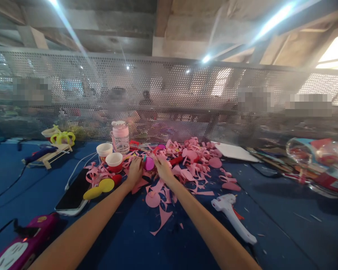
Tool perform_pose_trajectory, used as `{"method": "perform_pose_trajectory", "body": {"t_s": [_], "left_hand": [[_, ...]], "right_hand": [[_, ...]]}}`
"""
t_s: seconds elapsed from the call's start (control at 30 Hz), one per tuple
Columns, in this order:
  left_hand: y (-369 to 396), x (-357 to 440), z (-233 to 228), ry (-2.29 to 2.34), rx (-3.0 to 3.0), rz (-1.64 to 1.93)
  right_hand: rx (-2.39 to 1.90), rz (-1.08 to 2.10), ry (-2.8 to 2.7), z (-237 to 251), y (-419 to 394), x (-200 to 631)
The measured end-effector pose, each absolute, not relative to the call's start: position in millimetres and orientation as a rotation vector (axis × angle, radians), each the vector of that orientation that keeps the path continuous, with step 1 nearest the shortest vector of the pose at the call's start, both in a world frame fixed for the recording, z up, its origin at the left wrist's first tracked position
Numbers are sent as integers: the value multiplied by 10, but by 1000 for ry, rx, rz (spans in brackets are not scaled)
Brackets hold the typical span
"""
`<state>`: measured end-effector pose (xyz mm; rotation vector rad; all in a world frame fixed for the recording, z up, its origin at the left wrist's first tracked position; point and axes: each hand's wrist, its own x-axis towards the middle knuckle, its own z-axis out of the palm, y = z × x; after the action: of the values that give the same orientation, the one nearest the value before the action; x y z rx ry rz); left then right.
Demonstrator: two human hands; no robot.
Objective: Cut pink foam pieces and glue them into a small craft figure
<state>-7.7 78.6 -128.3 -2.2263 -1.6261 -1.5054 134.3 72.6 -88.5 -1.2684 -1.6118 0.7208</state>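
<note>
Both of my hands reach forward to the middle of the blue table, among pink scraps. Between them is a purple disc (149,164), small and round like cut paper or foam. My left hand (135,172) is closed at its left edge, with a bit of teal showing by the fingertips. On the disc's other side my right hand (163,169) pinches at the edge, its fingertips partly hidden. Pink scraps and discs (189,165) lie heaped around and beyond the hands. A loose pink disc (153,199) lies nearer me, between my forearms.
Left of my hands stand a red-and-white cup (114,161), another cup (104,150) and a pink-lidded bottle (120,137). Yellow discs (106,185) overlap a phone (73,195). A purple power strip (24,242) lies near left. At right lies a white glue gun (233,217). Perforated metal (174,90) closes the back.
</note>
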Motion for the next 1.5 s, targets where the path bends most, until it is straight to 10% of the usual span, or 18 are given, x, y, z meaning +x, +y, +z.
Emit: {"method": "perform_pose_trajectory", "body": {"t_s": [0.87, 1.5], "left_hand": [[817, -54, -1261, -1689, -2082, -1507], [858, -98, -1209, -1886, -2122, -1830]], "right_hand": [[-1906, -65, -2224, -655, 2085, 1784], [-1639, 396, -1937, -47, 1858, 2003]]}}
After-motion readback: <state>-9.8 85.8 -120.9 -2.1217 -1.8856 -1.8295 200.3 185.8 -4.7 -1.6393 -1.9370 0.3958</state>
